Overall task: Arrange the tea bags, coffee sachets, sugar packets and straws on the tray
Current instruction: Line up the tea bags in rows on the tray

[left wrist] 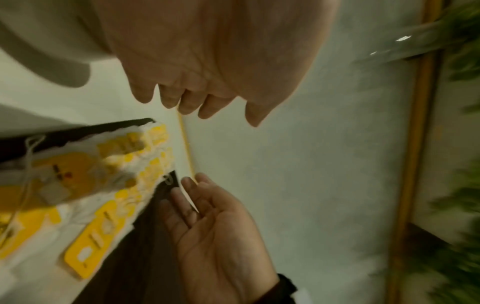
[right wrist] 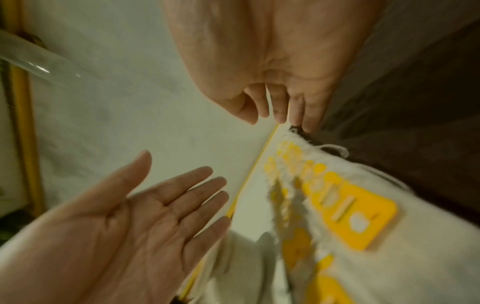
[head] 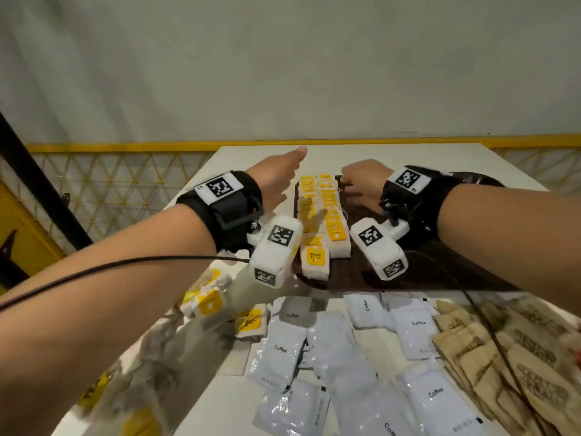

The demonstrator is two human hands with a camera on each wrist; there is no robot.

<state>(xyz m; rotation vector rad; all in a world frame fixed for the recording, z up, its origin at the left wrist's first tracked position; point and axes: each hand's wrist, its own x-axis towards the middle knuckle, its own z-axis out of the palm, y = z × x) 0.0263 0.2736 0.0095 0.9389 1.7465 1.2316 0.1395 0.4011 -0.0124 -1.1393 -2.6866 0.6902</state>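
Observation:
Two rows of white tea bags with yellow tags (head: 330, 215) lie on the dark tray (head: 361, 278). My left hand (head: 279, 177) hovers open just left of the rows, with straight fingers and nothing in it; the right wrist view shows the palm of this left hand (right wrist: 130, 226). My right hand (head: 361, 184) is at the far end of the right row. Its fingers (right wrist: 296, 115) are relaxed, point down at the tray beside the tea bags (right wrist: 350, 205) and hold nothing. Loose tea bags (head: 207, 300), white coffee sachets (head: 283, 350) and brown sugar packets (head: 503, 350) lie on the table in front of the tray. No straws are visible.
The white table (head: 440, 158) ends just beyond the tray, with a yellow mesh fence (head: 110, 184) and a pale wall behind it. A black cable (head: 125, 265) runs along my left forearm. A blurred clear tube (right wrist: 39, 61) shows at the far side.

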